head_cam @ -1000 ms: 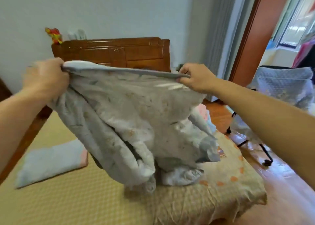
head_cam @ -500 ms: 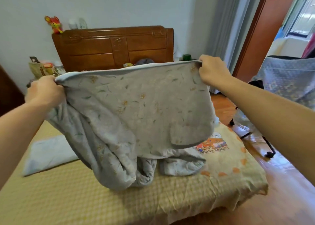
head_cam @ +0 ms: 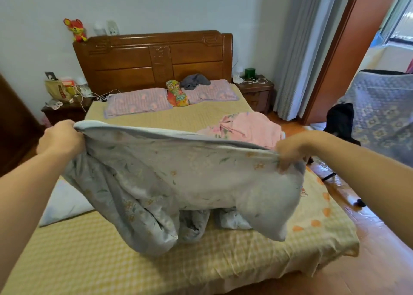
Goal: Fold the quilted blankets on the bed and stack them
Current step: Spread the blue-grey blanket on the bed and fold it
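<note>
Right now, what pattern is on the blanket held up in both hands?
Head view: pale grey-blue quilted blanket with small scattered flowers and leaves.

Two hands, left (head_cam: pixel 60 140) and right (head_cam: pixel 290 152). Blankets on the bed: three, namely one grey floral (head_cam: pixel 169 182) near, one pink (head_cam: pixel 250 127) far right, one pale folded (head_cam: pixel 64 203) near left. Pillows: two pink (head_cam: pixel 138 102) (head_cam: pixel 214 92), with one bright floral cushion (head_cam: pixel 177 93) between. One grey garment (head_cam: pixel 194 81). Nightstands: two, left (head_cam: pixel 64 113) and right (head_cam: pixel 257 91). One toy (head_cam: pixel 76 29) on one headboard (head_cam: pixel 154 59).

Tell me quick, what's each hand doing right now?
Left hand: closed, gripping the top edge of the grey blanket.
Right hand: closed, gripping the same edge farther along.
</note>
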